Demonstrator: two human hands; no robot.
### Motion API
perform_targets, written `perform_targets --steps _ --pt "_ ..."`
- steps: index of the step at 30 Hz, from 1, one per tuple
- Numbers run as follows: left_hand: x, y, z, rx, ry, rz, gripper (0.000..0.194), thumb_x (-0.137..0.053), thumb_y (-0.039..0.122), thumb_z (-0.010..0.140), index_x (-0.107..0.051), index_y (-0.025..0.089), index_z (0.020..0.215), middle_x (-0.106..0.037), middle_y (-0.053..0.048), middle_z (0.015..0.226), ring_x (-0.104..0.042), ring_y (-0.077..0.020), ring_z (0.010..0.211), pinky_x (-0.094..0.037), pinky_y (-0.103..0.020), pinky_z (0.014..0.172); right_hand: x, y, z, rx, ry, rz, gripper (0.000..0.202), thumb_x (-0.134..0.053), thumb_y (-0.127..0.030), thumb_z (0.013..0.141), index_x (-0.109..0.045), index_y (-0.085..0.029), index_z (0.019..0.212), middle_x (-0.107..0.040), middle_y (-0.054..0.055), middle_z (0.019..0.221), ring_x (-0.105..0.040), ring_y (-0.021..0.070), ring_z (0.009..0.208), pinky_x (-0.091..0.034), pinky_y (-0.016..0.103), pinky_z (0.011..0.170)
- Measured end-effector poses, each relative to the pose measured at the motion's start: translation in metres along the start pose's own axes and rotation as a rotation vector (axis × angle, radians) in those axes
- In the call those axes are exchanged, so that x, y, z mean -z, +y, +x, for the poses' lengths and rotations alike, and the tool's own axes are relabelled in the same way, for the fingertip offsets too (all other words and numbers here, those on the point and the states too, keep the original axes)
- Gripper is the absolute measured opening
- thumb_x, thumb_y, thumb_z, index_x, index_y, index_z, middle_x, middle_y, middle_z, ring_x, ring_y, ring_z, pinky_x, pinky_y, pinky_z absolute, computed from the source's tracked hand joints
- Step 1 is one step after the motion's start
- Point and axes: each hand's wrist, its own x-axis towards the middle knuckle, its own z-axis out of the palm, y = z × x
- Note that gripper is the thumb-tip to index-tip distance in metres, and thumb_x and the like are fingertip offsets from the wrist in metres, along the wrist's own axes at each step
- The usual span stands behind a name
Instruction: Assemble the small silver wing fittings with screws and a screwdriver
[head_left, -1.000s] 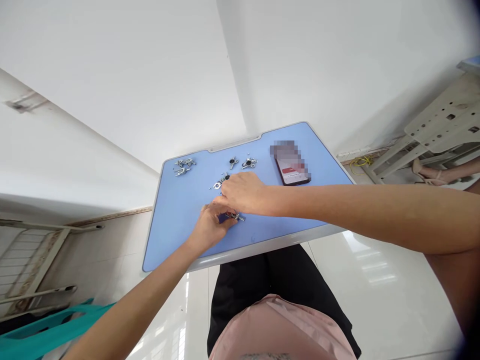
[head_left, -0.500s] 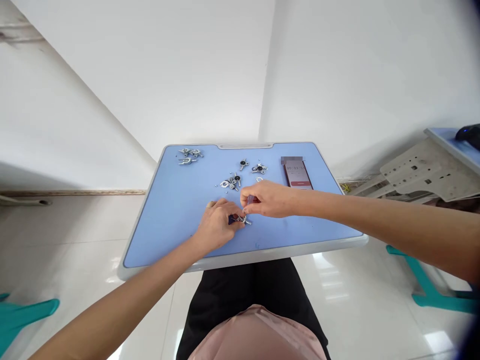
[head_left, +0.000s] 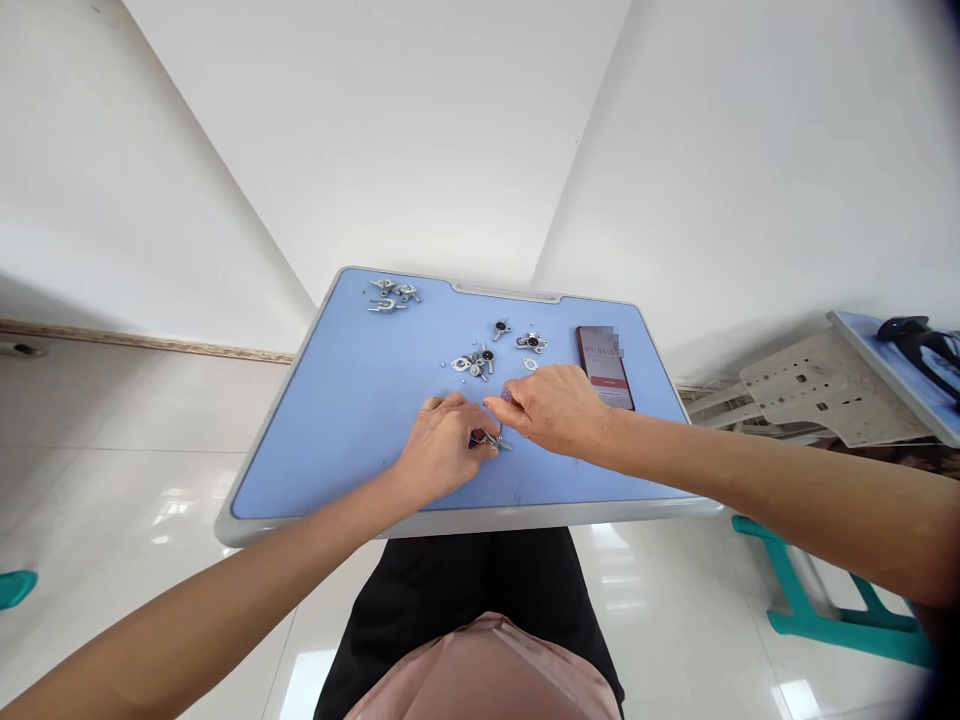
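My left hand (head_left: 444, 445) is closed, pinching a small silver metal fitting (head_left: 498, 441) with prongs against the blue tabletop. Above it my right hand (head_left: 556, 408) grips a small screwdriver (head_left: 508, 395) by its purplish see-through handle. The thin shaft points down at the fitting; the exact contact of its tip is too small to make out. Just beyond my hands lie similar metal fittings with round black centres (head_left: 487, 356), a flat oval plate (head_left: 460, 365) and several tiny loose pieces. Another oval plate (head_left: 530, 365) lies close to my right hand.
Several silver fittings (head_left: 387, 305) sit at the table's far left. A phone (head_left: 609, 375) showing a timer lies on the right of the blue table (head_left: 322, 400). White walls stand behind. Teal stools (head_left: 825, 600) and a second desk (head_left: 892, 350) are off to the sides.
My view has tilted and shifted slightly. My right hand has turned on the screwdriver handle, its thumb side now stretching leftward. My left hand keeps its pinch on the fitting.
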Motion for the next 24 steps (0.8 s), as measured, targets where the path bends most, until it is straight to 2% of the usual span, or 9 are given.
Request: perform_targets --steps 3,6,8,10,12,15,18,21,24 --pt "0.001 0.0 0.001 -0.017 -0.02 0.01 0.008 -0.066 0.022 0.074 -0.07 0.023 0.08 -0.068 -0.001 0.077 -0.058 -0.0243 0.087 -0.038 -0.042 0.088 -0.003 0.007 0.0 0.047 -0.026 0.344 0.023 -0.049 -0.033 0.093 -0.069 -0.02 0.092 -0.053 -0.004 0.057 -0.047 0.0114 0.055 -0.028 0.025 0.055" --pt "0.003 0.001 0.002 -0.029 -0.049 0.037 0.005 -0.065 0.022 0.076 -0.07 0.023 0.079 -0.069 -0.001 0.075 -0.057 -0.0249 0.088 -0.038 -0.042 0.085 -0.001 0.017 -0.002 0.105 -0.187 0.664 0.017 -0.057 -0.033 0.087 -0.067 -0.02 0.089 -0.051 -0.006 0.059 -0.045 0.0084 0.053 -0.033 0.022 0.052" --pt "0.004 0.001 0.001 -0.031 -0.059 0.038 0.006 -0.065 0.023 0.077 -0.071 0.023 0.081 -0.069 0.0 0.076 -0.057 -0.0245 0.088 -0.038 -0.041 0.085 0.002 0.022 -0.004 0.114 -0.307 0.746 0.014 -0.058 -0.03 0.085 -0.065 -0.02 0.091 -0.054 -0.006 0.063 -0.048 0.0082 0.053 -0.036 0.021 0.051" --pt "0.004 0.001 0.001 -0.026 -0.056 0.022 0.008 -0.066 0.023 0.077 -0.072 0.024 0.084 -0.071 0.0 0.08 -0.057 -0.0239 0.089 -0.038 -0.041 0.086 0.006 0.024 -0.005 0.097 -0.339 0.72 0.013 -0.055 -0.024 0.084 -0.063 -0.02 0.094 -0.057 -0.005 0.065 -0.051 0.0087 0.053 -0.037 0.021 0.05" --pt "0.005 0.002 0.0 -0.012 -0.048 0.014 0.009 -0.068 0.023 0.077 -0.072 0.024 0.085 -0.071 0.0 0.081 -0.058 -0.0238 0.091 -0.037 -0.042 0.087 0.008 0.022 -0.005 0.085 -0.255 0.584 0.006 -0.055 -0.023 0.084 -0.06 -0.019 0.085 -0.057 -0.005 0.063 -0.05 0.0089 0.052 -0.034 0.022 0.05" --pt "0.005 0.004 0.0 0.001 -0.056 0.025 0.008 -0.069 0.022 0.076 -0.072 0.024 0.083 -0.07 0.001 0.079 -0.058 -0.0239 0.091 -0.037 -0.042 0.088 0.004 0.016 -0.001 0.03 -0.097 0.339 0.025 -0.056 -0.03 0.086 -0.052 -0.019 0.063 -0.048 -0.005 0.052 -0.04 0.0087 0.05 -0.027 0.024 0.05" --pt "0.005 0.005 0.0 0.011 -0.071 0.03 0.009 -0.069 0.023 0.076 -0.072 0.024 0.085 -0.07 0.001 0.079 -0.058 -0.0237 0.09 -0.038 -0.042 0.088 -0.003 0.01 0.002 -0.044 -0.023 0.183 0.037 -0.053 -0.037 0.087 -0.049 -0.019 0.054 -0.038 -0.004 0.046 -0.033 0.0101 0.049 -0.023 0.026 0.05" --pt "0.005 0.005 0.001 0.011 -0.072 0.049 0.009 -0.067 0.023 0.077 -0.071 0.023 0.085 -0.071 0.0 0.08 -0.057 -0.0244 0.091 -0.038 -0.042 0.087 -0.008 0.01 0.002 0.008 0.006 0.221 0.03 -0.052 -0.038 0.087 -0.063 -0.02 0.066 -0.044 -0.004 0.05 -0.037 0.0107 0.052 -0.024 0.026 0.052" --pt "0.006 0.006 0.002 -0.003 -0.086 0.081 0.006 -0.065 0.024 0.078 -0.07 0.023 0.081 -0.071 0.0 0.08 -0.057 -0.025 0.091 -0.038 -0.041 0.085 -0.009 0.018 -0.002 0.082 -0.083 0.512 0.021 -0.056 -0.035 0.086 -0.072 -0.021 0.09 -0.051 -0.005 0.057 -0.041 0.0087 0.052 -0.029 0.023 0.053"
